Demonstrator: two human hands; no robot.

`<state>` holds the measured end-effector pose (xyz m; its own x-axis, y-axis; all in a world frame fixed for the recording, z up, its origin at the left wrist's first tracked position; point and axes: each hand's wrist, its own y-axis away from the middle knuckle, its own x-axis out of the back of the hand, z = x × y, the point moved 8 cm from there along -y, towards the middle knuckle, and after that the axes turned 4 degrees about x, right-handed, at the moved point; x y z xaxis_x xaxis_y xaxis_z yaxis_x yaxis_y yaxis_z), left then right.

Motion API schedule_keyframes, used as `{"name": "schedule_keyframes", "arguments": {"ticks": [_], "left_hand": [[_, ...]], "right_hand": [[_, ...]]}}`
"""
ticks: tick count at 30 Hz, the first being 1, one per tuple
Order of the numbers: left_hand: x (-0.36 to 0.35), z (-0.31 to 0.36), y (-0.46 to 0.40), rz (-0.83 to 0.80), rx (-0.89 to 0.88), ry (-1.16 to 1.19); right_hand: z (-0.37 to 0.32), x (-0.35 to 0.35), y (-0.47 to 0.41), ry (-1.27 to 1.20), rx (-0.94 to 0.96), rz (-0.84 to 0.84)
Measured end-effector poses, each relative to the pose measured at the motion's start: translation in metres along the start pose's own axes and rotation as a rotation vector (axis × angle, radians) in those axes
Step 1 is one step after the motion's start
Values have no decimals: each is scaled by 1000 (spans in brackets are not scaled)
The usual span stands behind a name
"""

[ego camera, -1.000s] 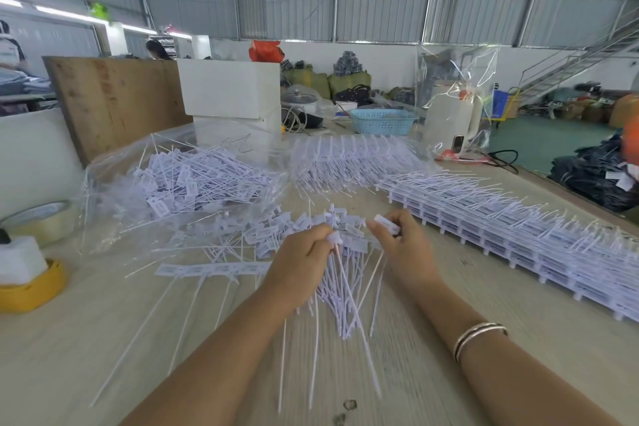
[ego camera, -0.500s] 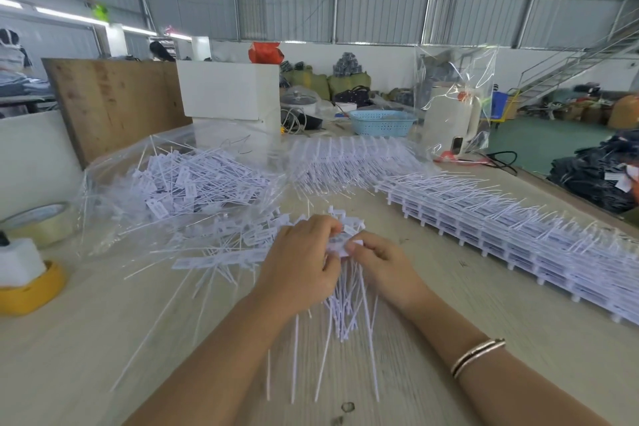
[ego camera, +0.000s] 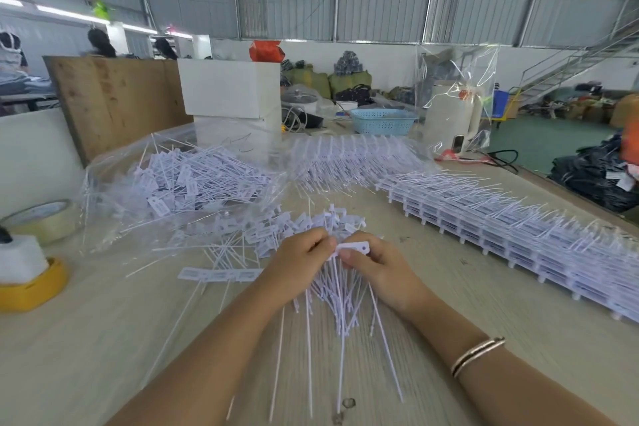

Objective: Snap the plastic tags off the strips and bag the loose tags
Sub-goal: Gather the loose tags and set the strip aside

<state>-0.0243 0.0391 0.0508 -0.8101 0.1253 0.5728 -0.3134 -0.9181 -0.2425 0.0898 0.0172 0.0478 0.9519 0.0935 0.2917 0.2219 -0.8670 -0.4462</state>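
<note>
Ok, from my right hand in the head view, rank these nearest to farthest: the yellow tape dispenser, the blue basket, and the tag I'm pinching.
1. The tag, pinched in the right hand itself.
2. The blue basket, at the back of the table, beyond the hand.
3. The yellow tape dispenser, at the table's far left edge.

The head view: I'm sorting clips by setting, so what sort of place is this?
Probably a garment factory or warehouse floor: a corrugated metal wall, piles of dark clothing, and a work table with stacked strips of plastic tags.
</note>
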Motion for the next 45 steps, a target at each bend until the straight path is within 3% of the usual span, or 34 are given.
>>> {"name": "schedule_keyframes", "arguments": {"ticks": [5,8,11,13,16,21,25,29,31,34,37,42,45], "left_hand": [[14,-13,-2,67,124,348],[24,-21,0,117,72,197],[23,-15,3,143,-2,155],[19,-4,4,148,-86,7],[10,11,8,145,-239,-268],[3,20,11,122,-251,-216],[16,25,12,218,-221,-363],[23,23,9,278,-90,-773],[23,25,9,285,-65,-809],[11,23,9,201,-97,-580],[0,12,8,106,-44,-208],[-8,-3,3,10,77,77],[0,-9,2,64,165,210]], "right_hand": [[-15,19,3,-81,152,199],[-1,37,5,-116,56,325],[25,41,0,272,-200,331],[37,45,-1,457,-333,340],[27,47,1,511,-274,402],[2,3,0,461,-57,59],[0,10,-3,142,-30,91],[4,6,-3,79,-28,74],[3,5,-3,52,-21,68],[0,1,-2,0,-27,9],[1,2,-1,-24,-33,-4],[-6,6,-3,128,42,102],[-14,17,1,170,113,263]]}}
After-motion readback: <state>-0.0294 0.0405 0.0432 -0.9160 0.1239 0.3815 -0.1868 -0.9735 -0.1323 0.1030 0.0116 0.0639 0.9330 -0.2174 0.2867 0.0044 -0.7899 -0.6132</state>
